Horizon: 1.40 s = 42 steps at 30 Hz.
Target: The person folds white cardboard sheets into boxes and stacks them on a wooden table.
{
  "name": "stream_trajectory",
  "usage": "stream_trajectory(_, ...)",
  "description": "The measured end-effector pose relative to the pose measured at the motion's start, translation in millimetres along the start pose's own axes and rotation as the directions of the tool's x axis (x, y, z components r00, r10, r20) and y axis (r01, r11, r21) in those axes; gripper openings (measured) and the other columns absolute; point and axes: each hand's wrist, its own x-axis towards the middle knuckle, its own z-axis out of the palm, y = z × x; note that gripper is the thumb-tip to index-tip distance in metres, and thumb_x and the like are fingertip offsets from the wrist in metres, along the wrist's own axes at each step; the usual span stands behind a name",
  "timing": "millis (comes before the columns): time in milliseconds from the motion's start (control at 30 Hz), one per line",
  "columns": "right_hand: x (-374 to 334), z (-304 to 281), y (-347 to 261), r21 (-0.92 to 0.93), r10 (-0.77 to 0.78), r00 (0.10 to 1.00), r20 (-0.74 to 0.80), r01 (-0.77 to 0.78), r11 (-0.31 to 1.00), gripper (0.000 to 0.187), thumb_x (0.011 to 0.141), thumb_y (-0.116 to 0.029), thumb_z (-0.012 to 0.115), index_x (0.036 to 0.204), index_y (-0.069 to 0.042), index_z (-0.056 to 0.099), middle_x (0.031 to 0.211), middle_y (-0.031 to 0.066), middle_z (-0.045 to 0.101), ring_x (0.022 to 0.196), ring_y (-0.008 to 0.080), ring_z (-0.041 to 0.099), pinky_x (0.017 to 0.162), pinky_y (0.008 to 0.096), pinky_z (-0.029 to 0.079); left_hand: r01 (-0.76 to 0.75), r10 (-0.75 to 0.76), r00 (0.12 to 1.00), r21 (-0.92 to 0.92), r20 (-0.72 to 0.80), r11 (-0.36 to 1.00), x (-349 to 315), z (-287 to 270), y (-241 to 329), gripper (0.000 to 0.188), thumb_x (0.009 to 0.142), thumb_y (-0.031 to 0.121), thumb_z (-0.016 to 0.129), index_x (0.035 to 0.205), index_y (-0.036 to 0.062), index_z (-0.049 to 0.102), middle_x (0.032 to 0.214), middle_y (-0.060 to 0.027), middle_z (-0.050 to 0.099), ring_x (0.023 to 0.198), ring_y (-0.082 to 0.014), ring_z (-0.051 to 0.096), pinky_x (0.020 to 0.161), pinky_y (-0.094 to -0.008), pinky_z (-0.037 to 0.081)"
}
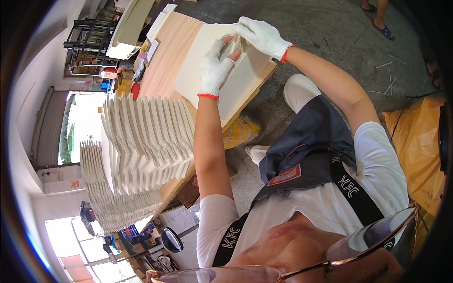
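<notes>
Both of my hands wear white knit gloves with red cuffs, and bare fingertips show on the left one. They meet over a flat cream sheet [193, 70] that lies on a wood-grained table [165, 61]. My left hand [216, 70] bends its fingers and thumb around a raised cream edge. On the far side of that edge, my right hand [259, 37] presses its fingers together over the same piece. The gloves partly cover the gripped part, so its exact shape is hidden. Left of my left forearm stands a tall stack of cream, bent-edged pieces [141, 137].
A second stack of thin cream pieces [96, 188] stands behind the first. Small items and a red object [135, 90] lie along the table's far left edge. A yellow-orange sheet [415, 151] hangs at the right. Another person's sandalled foot [384, 31] is on the floor at upper right.
</notes>
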Motion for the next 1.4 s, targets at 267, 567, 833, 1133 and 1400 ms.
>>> stream_trajectory(267,-7,-34,1,-0.504,-0.127,0.982,0.137,0.179,0.845,0.044,0.096,-0.054,0.046,0.088,-0.013,0.06,0.079,0.0114,0.067,0.072,0.034,0.065,0.063,0.0451,0.051,-0.061,0.049,0.985,-0.066,-0.165,0.996,-6,4,12,0.032,0.096,0.01,0.052,0.127,0.0113,0.061,0.109,-0.0103,0.067,0.094,-0.016,0.059,0.087,-0.0289,0.046)
stream_trajectory(567,11,-17,0,-0.285,-0.187,0.976,0.11,0.211,0.935,0.039,0.098,-0.05,0.042,0.102,-0.017,0.063,0.085,0.0113,0.067,0.083,0.0324,0.065,0.072,0.0442,0.05,-0.019,0.028,0.998,0.161,-0.052,0.987,-1,0,15,0.025,0.098,0.02,0.051,0.117,0.0156,0.065,0.102,-0.0088,0.071,0.08,-0.0186,0.065,0.077,-0.0328,0.051)
stream_trajectory(833,2,-3,9,-0.162,-0.066,0.996,0.056,0.074,0.984,0.036,0.1,-0.045,0.037,0.111,-0.019,0.06,0.099,0.0113,0.067,0.093,0.0338,0.064,0.079,0.0454,0.048,0.094,-0.095,0.995,-0.024,-0.031,0.995,-2,5,12,0.03,0.088,0.012,0.07,0.117,0.009,0.066,0.073,0.0033,0.048,0.065,-0.0061,0.043,0.061,-0.0235,0.04)
stream_trajectory(1133,-4,-7,0,-0.221,-0.077,0.994,0.078,0.092,0.971,0.033,0.101,-0.043,0.038,0.114,-0.019,0.057,0.094,0.0103,0.067,0.086,0.033,0.065,0.075,0.045,0.049,0.022,-0.019,0.993,0.025,-0.118,0.999,-4,4,6,0.029,0.093,0.023,0.062,0.121,0.019,0.064,0.105,-0.0128,0.071,0.092,-0.0252,0.068,0.081,-0.0357,0.051)
stream_trajectory(1400,-1,0,10,-0.201,-0.141,0.99,0.012,0.141,0.969,0.031,0.101,-0.041,0.038,0.112,-0.019,0.056,0.094,0.0101,0.066,0.084,0.0316,0.065,0.074,0.0441,0.049,-0.011,0.017,0.999,0.156,-0.033,0.988,-4,-1,15,0.03,0.093,0.021,0.062,0.123,0.019,0.063,0.107,-0.0107,0.069,0.091,-0.0243,0.064,0.083,-0.0339,0.05)
